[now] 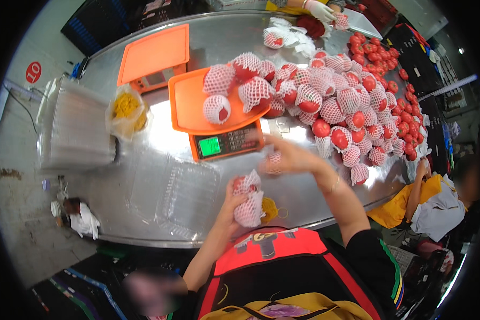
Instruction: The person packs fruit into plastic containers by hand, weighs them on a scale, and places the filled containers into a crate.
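My left hand, low in front of me, grips tomatoes wrapped in white foam net. To its right my right hand is blurred, with a net-wrapped tomato at its fingers. Beyond both hands stands an orange digital scale with a lit green display; several net-wrapped tomatoes lie on its pan. A clear plastic tray sits on the steel table left of my left hand. Yellow rubber bands lie beside the held tomatoes.
Net-wrapped tomatoes are heaped at right, with bare tomatoes beyond. At left are a second orange scale, a bag of rubber bands and stacked clear trays. Co-workers are at the far and right edges, one with a gloved hand.
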A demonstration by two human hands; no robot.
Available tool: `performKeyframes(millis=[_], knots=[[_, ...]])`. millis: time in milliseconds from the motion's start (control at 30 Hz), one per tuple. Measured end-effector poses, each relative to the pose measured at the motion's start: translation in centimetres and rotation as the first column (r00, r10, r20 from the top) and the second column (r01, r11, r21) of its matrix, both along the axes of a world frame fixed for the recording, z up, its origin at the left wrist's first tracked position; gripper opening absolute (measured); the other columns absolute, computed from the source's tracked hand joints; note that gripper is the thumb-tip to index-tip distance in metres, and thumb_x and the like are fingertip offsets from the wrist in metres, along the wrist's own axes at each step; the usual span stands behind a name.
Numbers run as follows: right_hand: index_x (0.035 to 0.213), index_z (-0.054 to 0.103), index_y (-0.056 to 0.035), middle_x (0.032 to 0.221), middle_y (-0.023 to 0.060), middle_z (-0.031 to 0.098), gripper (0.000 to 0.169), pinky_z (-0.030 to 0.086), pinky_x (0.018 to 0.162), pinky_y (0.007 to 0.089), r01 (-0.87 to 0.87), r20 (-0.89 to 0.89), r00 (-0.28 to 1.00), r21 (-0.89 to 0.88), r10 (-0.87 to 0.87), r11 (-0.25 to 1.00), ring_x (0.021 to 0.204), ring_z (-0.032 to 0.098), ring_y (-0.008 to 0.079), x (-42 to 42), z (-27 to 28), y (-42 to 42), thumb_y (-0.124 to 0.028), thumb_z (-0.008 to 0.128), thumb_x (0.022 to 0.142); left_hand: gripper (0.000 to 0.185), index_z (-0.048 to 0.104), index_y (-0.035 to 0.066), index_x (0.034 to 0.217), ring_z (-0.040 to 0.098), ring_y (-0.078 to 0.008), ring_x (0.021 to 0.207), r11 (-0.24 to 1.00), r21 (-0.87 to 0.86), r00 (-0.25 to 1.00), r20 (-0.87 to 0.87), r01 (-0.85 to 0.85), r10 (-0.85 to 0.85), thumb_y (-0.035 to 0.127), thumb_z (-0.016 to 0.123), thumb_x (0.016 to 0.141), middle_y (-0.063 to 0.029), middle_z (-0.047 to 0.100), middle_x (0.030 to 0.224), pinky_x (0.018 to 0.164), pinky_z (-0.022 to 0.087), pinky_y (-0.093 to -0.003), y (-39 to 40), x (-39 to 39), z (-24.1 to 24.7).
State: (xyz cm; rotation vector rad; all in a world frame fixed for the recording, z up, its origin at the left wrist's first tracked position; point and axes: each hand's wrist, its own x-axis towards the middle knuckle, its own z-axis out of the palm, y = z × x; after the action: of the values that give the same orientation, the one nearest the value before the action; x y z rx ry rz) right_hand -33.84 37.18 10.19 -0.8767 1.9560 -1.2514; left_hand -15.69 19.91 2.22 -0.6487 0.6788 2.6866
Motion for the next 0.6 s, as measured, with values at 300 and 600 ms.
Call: performKeyframes(millis=[300,600], knots=[[0.141,0.044,-0.0089,0.153,0.0178,0.032,0.076,0.025,0.116,0.0413,0.314,-0.001,0.949,-0.017,-0.314,0.949,0.143,0.03,0.0332,12.4,-5.5,4.4,-0.023,0.079,0.076,0.076,0.025,0.015,0.145,0.059,-0.0207,0.102,0.968,-0.245,0.998,0.027,0.053,-0.048,0.005,0.068,0.084,-0.0123,0.05,0.123,0.084,0.054,-0.0341,7.6,-1.5,-0.7],[0.139,0.045,0.0022,0.147,0.0128,0.043,0.054,0.034,0.111,0.0358,0.753,0.531,0.63,-0.241,-0.566,0.612,0.131,0.044,0.0225,10.8,-9.8,13.2,-0.02,0.053,0.09,0.088,0.025,0.014,0.149,0.043,-0.031,0.126,0.63,-0.71,0.91,0.037,0.314,-0.412,0.023,0.076,0.079,-0.0195,0.037,0.14,0.103,0.042,-0.0403,15.8,-7.2,-3.8]])
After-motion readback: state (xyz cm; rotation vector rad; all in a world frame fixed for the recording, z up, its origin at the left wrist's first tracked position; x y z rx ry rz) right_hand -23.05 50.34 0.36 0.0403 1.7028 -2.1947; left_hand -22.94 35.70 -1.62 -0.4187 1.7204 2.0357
